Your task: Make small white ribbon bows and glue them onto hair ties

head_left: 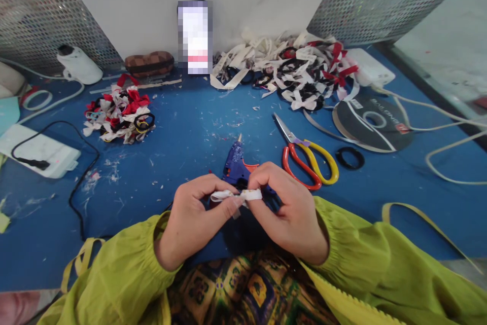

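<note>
Between both hands, low over the table's front, is a small white ribbon bow [251, 194]. My left hand [203, 213] is closed, its thumb and fingers pinching the bow near its middle and left loop. With thumb and forefinger, my right hand [287, 208] grips the bow's right loop. Just beyond the hands lies a blue glue gun [234, 160] with an orange trigger, its nozzle pointing away and its rear partly hidden by my fingers. Scissors [304, 150] with red and yellow handles rest to the right of it, beside a black hair tie [350, 158].
A heap of ribbon bows [297, 69] lies at the back, a smaller pile [119, 112] at left. A blurred phone [195, 36] stands against the back panel. A black spool disc [373, 122] and white cables [437, 127] lie right. A white power strip [41, 150] is left.
</note>
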`<state>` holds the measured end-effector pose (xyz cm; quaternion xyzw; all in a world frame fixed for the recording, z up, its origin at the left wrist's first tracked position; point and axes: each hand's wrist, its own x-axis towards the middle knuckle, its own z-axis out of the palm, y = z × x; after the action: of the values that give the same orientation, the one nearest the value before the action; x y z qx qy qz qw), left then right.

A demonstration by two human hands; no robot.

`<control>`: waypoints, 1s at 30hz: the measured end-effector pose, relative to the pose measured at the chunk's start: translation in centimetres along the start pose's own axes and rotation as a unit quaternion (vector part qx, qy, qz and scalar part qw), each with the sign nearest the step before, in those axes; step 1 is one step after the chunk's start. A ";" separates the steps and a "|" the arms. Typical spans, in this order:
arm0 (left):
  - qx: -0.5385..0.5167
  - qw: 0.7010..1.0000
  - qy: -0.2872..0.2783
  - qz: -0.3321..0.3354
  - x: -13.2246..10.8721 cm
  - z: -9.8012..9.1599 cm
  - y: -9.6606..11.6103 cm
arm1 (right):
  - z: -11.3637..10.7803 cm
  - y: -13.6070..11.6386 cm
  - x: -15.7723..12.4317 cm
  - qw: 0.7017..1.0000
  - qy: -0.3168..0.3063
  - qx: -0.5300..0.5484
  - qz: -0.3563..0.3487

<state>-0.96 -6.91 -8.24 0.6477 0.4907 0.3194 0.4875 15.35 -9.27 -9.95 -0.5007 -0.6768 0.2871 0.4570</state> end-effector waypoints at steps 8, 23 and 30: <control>0.061 0.983 0.020 0.169 0.0 0.3 -0.3 | 0.0 0.1 0.0 0.999 -0.010 -0.040 -0.002; 0.016 0.995 -0.007 0.099 0.0 0.1 0.2 | 0.2 0.2 0.6 0.990 -0.033 0.078 0.112; -0.104 0.994 0.017 -0.035 0.0 -0.5 -0.6 | -0.7 -0.3 0.8 0.970 -0.067 0.197 0.126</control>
<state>-1.64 -6.69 -8.64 0.5704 0.4857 0.3623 0.5544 15.80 -8.63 -9.18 -0.4620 -0.5670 0.5029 0.4605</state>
